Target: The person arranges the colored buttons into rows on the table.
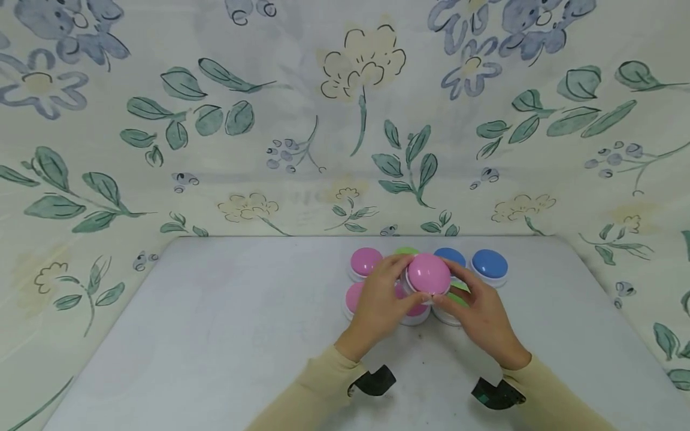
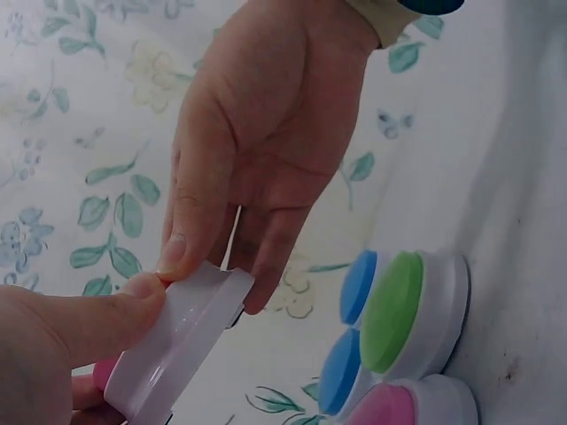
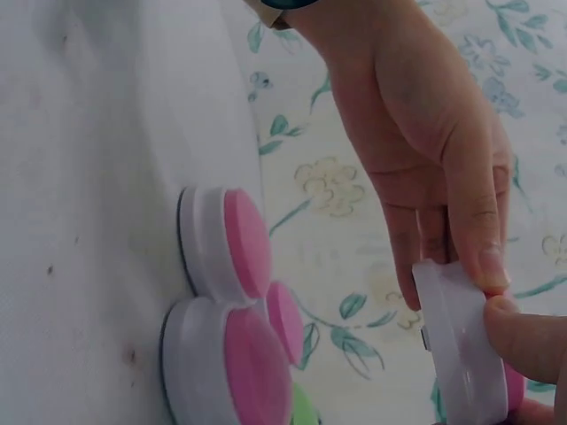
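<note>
A round push button with a glossy pink dome (image 1: 428, 274) and white base is held above the table between both hands. My left hand (image 1: 377, 299) grips its left side and my right hand (image 1: 482, 317) its right, thumbs meeting at the near edge. The left wrist view shows the button's white side (image 2: 186, 341) between the left thumb (image 2: 71, 332) and the right hand (image 2: 275, 133). Below and behind it, similar buttons stand on the table: pink ones (image 1: 366, 261), green ones (image 1: 406, 251) and blue ones (image 1: 489, 264), some partly hidden by the hands.
The white table (image 1: 215, 323) stretches out left of the buttons and in front of them. A flower-patterned cloth (image 1: 302, 120) hangs along the back and sides. Black straps (image 1: 375, 381) sit at both wrists, over pale yellow sleeves.
</note>
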`<state>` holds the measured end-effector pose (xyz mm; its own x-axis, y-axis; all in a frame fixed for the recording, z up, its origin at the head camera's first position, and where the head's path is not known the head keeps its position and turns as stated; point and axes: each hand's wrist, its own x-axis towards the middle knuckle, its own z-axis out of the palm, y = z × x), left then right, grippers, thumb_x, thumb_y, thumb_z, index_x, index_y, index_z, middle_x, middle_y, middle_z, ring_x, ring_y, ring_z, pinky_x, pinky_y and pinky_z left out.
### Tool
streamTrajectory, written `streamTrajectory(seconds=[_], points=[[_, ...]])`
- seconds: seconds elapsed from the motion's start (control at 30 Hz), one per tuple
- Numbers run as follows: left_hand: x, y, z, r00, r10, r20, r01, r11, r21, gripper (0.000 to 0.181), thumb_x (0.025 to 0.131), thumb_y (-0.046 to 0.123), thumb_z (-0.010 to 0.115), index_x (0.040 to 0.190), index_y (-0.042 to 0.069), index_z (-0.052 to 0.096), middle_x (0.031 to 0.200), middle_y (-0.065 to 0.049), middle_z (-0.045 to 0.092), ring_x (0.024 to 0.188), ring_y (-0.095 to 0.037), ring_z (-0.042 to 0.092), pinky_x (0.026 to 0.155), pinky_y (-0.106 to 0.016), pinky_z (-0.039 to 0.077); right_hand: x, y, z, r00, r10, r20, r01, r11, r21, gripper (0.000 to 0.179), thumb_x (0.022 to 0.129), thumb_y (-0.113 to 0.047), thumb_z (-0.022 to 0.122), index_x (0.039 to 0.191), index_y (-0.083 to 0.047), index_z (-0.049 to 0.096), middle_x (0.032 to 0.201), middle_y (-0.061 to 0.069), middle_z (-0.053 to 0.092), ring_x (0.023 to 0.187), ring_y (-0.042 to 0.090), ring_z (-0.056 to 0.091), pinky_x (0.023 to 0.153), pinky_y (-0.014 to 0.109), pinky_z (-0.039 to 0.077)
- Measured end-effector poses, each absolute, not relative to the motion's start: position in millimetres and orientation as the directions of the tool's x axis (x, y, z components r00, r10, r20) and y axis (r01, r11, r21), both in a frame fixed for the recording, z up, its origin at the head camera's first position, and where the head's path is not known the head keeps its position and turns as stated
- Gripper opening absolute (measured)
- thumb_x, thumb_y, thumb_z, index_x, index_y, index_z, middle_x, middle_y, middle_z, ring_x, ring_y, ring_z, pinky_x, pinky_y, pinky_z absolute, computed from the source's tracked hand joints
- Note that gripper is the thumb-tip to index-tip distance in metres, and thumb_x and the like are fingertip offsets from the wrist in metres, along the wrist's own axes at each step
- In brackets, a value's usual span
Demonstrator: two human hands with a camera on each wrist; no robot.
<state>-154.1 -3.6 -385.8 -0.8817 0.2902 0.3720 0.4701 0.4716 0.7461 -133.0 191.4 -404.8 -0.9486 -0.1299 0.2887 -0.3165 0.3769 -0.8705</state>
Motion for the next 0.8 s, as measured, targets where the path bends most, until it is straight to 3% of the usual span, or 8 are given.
streamTrajectory(seconds=[0.13,0.3,0.57,0.8], points=[[-152,7,-388,-0.877,0.300,0.375,0.479,0.505,0.718,0.065,0.081,0.022,0.086,0.137,0.004,0.060,0.136,-0.008,0.059,0.126,-0.023,0.055,0.102,-0.037,0.052,-129,201,-407,-0.948,-0.124,0.293,-0.318,0.401,-0.859,0.065,0.092,-0.012,0.075,0.148,0.002,0.044,0.151,0.019,0.046,0.137,0.038,0.046,0.098,0.017,0.045],[-149,16,-391,-0.872,0.313,0.376,0.489,0.524,0.698,0.066,0.081,0.025,0.086,0.138,0.004,0.059,0.136,-0.008,0.060,0.126,-0.022,0.056,0.102,-0.035,0.052,-123,210,-407,-0.945,-0.117,0.305,-0.325,0.418,-0.848,0.066,0.091,-0.010,0.075,0.148,0.004,0.043,0.151,0.021,0.045,0.137,0.037,0.045,0.097,0.013,0.045],[-145,32,-394,-0.852,0.333,0.405,0.524,0.521,0.674,0.065,0.082,0.026,0.086,0.137,0.003,0.060,0.136,-0.010,0.060,0.127,-0.022,0.056,0.104,-0.033,0.050,-116,226,-410,-0.936,-0.106,0.335,-0.347,0.419,-0.839,0.066,0.091,-0.006,0.074,0.148,0.003,0.044,0.151,0.020,0.045,0.126,-0.010,0.044,0.096,0.011,0.046],[-142,47,-398,-0.855,0.351,0.383,0.519,0.552,0.653,0.064,0.083,0.027,0.085,0.138,0.005,0.060,0.135,-0.008,0.062,0.126,-0.020,0.056,0.104,-0.030,0.049,-112,241,-419,-0.944,-0.084,0.319,-0.321,0.461,-0.828,0.065,0.092,-0.010,0.074,0.149,0.002,0.043,0.150,0.018,0.047,0.122,-0.010,0.046,0.096,0.011,0.046]])
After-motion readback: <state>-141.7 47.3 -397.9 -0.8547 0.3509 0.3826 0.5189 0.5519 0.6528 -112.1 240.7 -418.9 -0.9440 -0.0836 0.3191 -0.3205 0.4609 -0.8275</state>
